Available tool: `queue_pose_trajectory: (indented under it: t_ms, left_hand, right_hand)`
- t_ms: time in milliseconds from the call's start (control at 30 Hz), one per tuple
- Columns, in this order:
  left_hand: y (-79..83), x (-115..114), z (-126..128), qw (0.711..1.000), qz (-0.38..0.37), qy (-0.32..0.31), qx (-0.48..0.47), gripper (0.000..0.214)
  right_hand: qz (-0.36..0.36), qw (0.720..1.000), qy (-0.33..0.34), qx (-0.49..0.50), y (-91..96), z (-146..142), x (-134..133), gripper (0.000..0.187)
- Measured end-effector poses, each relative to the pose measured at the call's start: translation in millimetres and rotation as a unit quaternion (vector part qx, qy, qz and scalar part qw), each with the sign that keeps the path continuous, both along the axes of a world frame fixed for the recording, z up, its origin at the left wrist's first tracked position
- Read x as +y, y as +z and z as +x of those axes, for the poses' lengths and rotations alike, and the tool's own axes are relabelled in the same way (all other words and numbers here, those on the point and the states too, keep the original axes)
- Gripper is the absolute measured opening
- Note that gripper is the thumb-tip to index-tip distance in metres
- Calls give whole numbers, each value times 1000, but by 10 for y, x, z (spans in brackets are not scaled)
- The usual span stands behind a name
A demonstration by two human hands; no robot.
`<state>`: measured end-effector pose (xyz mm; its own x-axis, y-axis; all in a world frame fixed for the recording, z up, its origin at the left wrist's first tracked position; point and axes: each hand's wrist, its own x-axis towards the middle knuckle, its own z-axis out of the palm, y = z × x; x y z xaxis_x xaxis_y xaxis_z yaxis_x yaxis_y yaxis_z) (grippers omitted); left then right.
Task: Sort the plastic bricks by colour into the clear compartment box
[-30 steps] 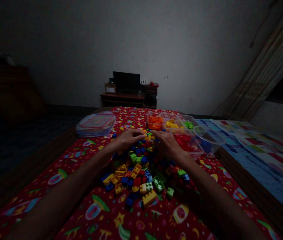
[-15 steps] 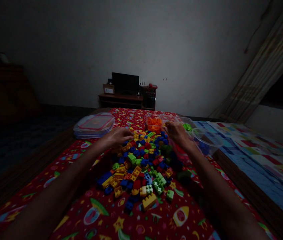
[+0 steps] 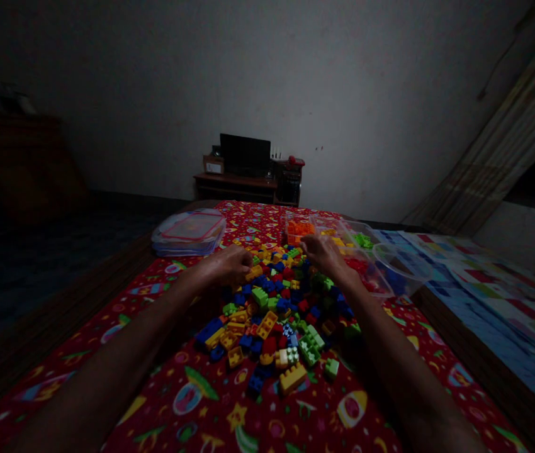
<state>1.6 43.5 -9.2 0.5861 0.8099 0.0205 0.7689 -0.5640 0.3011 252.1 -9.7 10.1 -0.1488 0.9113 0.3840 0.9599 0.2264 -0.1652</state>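
A heap of small plastic building bricks (image 3: 274, 321) in red, blue, yellow, green and orange lies on a red patterned cloth (image 3: 230, 415). My left hand (image 3: 223, 265) rests at the heap's far left edge, fingers curled over an orange-yellow brick (image 3: 254, 272). My right hand (image 3: 325, 255) is at the heap's far right edge, fingers bent down among the bricks; what they hold is hidden. Just beyond it stand clear tubs: one of orange bricks (image 3: 299, 228), one of green (image 3: 363, 240), one of red (image 3: 366, 277).
A stack of clear lids (image 3: 189, 231) lies at the far left of the cloth. An empty-looking clear bowl (image 3: 402, 263) sits at the right. A blue patterned mat (image 3: 484, 302) lies further right. A low cabinet with a dark screen (image 3: 245, 154) stands against the back wall.
My right hand went from the heap's middle up to the tubs and has come back down to the heap's far edge. My left hand has drawn slightly left and curled.
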Motion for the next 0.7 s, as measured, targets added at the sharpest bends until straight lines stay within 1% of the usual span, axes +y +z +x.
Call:
queue_pose_trajectory:
  t_ms: [100, 167, 233, 300, 333, 400, 500, 600, 700]
  left_hand:
    - [36, -22, 36, 999, 8, 9, -45, 23]
    - [57, -58, 78, 997, -4, 12, -76, 28]
    - [70, -106, 127, 994, -16, 13, -104, 31]
    - [81, -156, 167, 992, -29, 13, -125, 32]
    - [88, -177, 177, 991, -35, 12, -132, 33]
    - [108, -202, 173, 990, -37, 9, -135, 36]
    - [135, -185, 122, 993, 4, 18, -118, 40]
    - [112, -122, 73, 993, 51, 24, -101, 34]
    - [33, -59, 65, 994, 66, 16, -85, 30]
  right_hand:
    - [-15, 998, 54, 2, -37, -228, -136, 29]
    - [-25, 994, 106, 13, -46, -331, -187, 28]
    - [-42, 986, 162, 17, -46, -405, -226, 32]
    - [-57, 980, 191, 10, -38, -450, -266, 30]
    - [-61, 980, 191, 7, -33, -459, -284, 27]
    - [-60, 982, 180, 3, -21, -438, -302, 23]
    - [-30, 990, 135, 9, 15, -287, -232, 22]
    - [8, 999, 50, -2, 121, -10, -6, 25]
    - [39, 997, -58, -26, 283, 305, 292, 29]
